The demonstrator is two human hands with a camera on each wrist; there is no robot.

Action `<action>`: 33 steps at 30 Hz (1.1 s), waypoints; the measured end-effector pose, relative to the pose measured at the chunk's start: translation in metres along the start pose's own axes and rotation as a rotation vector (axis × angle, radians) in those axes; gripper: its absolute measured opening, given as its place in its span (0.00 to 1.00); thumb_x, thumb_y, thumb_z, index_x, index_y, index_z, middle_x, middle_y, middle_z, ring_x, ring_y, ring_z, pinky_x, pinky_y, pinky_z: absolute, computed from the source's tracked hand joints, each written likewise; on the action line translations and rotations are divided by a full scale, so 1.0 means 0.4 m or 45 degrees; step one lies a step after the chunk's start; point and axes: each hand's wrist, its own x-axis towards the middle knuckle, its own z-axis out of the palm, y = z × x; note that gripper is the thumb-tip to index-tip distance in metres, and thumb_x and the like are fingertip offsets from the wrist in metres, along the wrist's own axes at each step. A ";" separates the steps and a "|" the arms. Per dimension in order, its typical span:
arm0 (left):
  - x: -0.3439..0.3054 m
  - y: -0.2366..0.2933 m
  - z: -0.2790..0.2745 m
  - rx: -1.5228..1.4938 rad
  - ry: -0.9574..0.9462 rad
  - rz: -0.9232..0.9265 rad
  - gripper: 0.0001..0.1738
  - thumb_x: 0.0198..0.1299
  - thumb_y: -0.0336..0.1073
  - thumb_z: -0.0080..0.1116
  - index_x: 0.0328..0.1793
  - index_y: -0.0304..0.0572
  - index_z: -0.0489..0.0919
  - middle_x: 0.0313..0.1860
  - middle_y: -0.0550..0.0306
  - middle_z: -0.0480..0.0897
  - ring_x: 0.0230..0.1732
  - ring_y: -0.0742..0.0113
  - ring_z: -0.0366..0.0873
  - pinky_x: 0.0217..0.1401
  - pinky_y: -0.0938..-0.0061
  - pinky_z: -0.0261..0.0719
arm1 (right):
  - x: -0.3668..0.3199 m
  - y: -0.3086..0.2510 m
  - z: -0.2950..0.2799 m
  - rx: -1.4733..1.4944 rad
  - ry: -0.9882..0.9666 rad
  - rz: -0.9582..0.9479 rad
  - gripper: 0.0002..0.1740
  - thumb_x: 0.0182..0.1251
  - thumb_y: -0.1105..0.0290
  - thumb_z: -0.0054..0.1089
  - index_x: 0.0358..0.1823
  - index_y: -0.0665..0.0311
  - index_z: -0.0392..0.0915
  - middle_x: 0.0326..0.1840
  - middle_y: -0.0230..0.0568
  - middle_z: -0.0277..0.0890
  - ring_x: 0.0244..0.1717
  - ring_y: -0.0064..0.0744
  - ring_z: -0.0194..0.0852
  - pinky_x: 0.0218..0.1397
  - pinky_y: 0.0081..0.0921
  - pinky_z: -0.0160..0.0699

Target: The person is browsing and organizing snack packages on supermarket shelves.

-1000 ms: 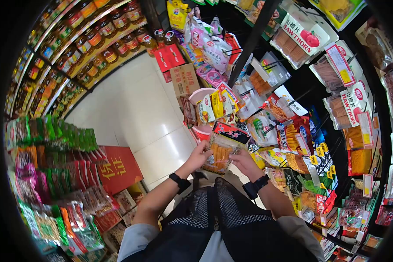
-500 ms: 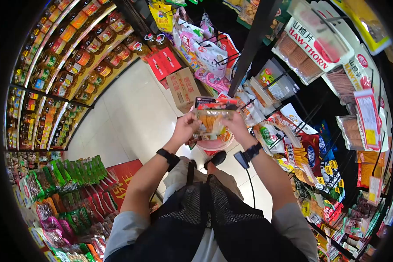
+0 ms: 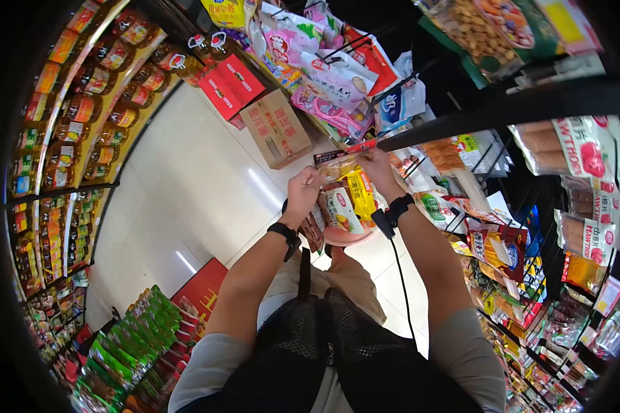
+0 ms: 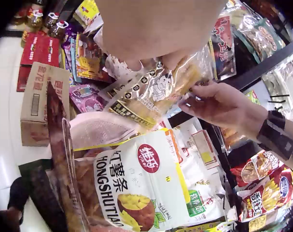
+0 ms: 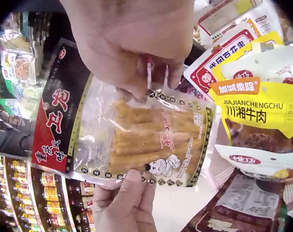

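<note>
Both hands hold a clear snack packet point(image 5: 156, 135) of long golden-brown strips, its header black and red. In the right wrist view, my right hand point(image 5: 132, 43) pinches one long edge with curled fingers. My left hand point(image 5: 127, 203) grips the opposite edge, thumb lying on the front. The head view has the packet tilted nearly edge-on between left and right hands. Below it, a pink basket point(image 3: 351, 238) holds several snack bags, including a white sweet potato bag point(image 4: 141, 183) and a yellow beef bag point(image 5: 257, 108).
A cardboard carton point(image 3: 275, 129) and a red box point(image 3: 231, 86) stand on the pale floor ahead. Bottle shelves point(image 3: 83, 110) line the left. Hanging snack bags crowd the right, with a dark rack bar point(image 3: 503, 113) crossing near the right hand.
Both hands have moved forward, and the packet has tipped from facing the head camera to nearly edge-on. More of the basket shows beneath. The head view has shifted and turned.
</note>
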 end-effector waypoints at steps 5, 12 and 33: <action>0.057 0.001 -0.053 -0.121 -0.163 -0.039 0.06 0.63 0.25 0.63 0.37 0.37 0.75 0.29 0.64 0.76 0.35 0.79 0.71 0.41 0.79 0.73 | -0.042 0.024 0.035 -0.054 0.180 0.020 0.10 0.60 0.72 0.65 0.39 0.73 0.83 0.34 0.48 0.83 0.36 0.38 0.82 0.44 0.31 0.77; 0.134 0.133 -0.075 -0.139 -0.711 0.048 0.07 0.63 0.24 0.62 0.39 0.38 0.73 0.33 0.64 0.74 0.37 0.77 0.72 0.44 0.78 0.73 | -0.263 -0.209 0.055 0.466 0.459 0.429 0.10 0.65 0.76 0.62 0.46 0.74 0.83 0.40 0.37 0.84 0.40 0.25 0.79 0.45 0.22 0.75; 0.084 -0.114 -0.079 -0.242 -0.340 -0.325 0.06 0.65 0.27 0.65 0.45 0.33 0.82 0.43 0.61 0.85 0.47 0.80 0.79 0.47 0.81 0.76 | 0.015 0.114 0.098 0.026 0.157 0.092 0.12 0.61 0.80 0.59 0.46 0.65 0.81 0.37 0.44 0.84 0.38 0.34 0.84 0.45 0.29 0.81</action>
